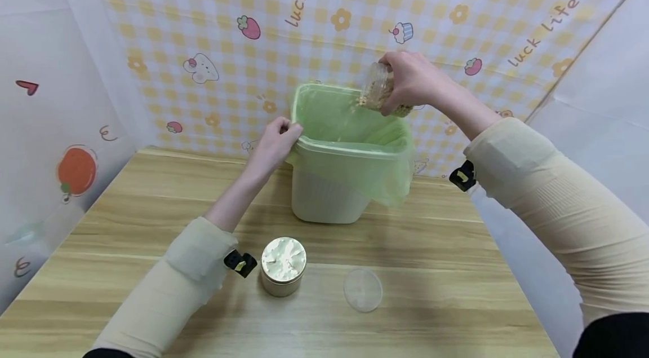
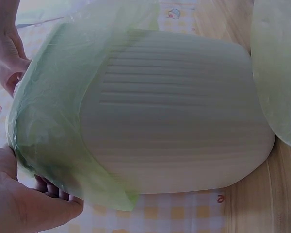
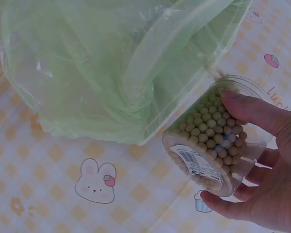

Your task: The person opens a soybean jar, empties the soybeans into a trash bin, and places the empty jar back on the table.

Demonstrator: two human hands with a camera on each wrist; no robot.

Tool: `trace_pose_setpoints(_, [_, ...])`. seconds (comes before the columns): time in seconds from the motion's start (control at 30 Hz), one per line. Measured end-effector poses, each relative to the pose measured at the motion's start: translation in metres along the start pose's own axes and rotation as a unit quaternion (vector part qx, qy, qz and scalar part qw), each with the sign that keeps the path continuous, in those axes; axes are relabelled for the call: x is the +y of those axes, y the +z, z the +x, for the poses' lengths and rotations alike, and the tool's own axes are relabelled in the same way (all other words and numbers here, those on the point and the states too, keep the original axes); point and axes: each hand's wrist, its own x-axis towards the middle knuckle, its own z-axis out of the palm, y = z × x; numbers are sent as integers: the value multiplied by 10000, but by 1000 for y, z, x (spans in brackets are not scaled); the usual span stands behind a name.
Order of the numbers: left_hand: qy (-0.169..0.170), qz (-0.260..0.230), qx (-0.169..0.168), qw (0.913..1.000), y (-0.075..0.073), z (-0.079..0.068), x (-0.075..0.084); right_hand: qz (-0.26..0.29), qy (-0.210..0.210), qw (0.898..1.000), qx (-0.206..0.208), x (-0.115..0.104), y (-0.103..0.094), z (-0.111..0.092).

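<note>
A white trash bin [image 1: 324,194] stands upright at the back of the table, lined with a green plastic bag [image 1: 390,177] folded over its rim. My left hand [image 1: 276,141] grips the bin's left rim through the bag; in the left wrist view its thumb [image 2: 1,162] and curled fingers close round that edge. Above the bin's right side, my right hand [image 1: 416,79] holds a clear plastic jar [image 1: 376,84] tilted, mouth toward the bin. Small round beige pellets [image 3: 208,126] fill much of the jar, and some are falling into the bag. A printed label [image 3: 196,162] is stuck on the jar's base.
A silver-topped can [image 1: 284,259] stands on the wooden table [image 1: 446,301] in front of the bin. To its right lies a round clear lid [image 1: 363,290]. Behind the bin hangs a yellow checked cloth [image 1: 314,48].
</note>
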Motion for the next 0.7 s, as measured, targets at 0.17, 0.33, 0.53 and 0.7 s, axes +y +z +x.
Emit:
trace_pose_setpoints(0.17, [25, -27, -20, 10000, 0, 0, 0, 0, 15, 10000, -48, 0, 0, 0])
trace_pose_setpoints(0.33, [6, -24, -6, 10000, 1, -1, 0, -12, 35, 10000, -81, 0, 0, 1])
trace_pose_setpoints(0.53, [-22, -9, -25, 10000, 0, -1, 1, -24, 40, 9999, -106, 1, -1, 2])
trace_pose_setpoints(0.7, [-40, 17, -18, 10000, 0, -1, 2, -16, 42, 10000, -77, 0, -2, 3])
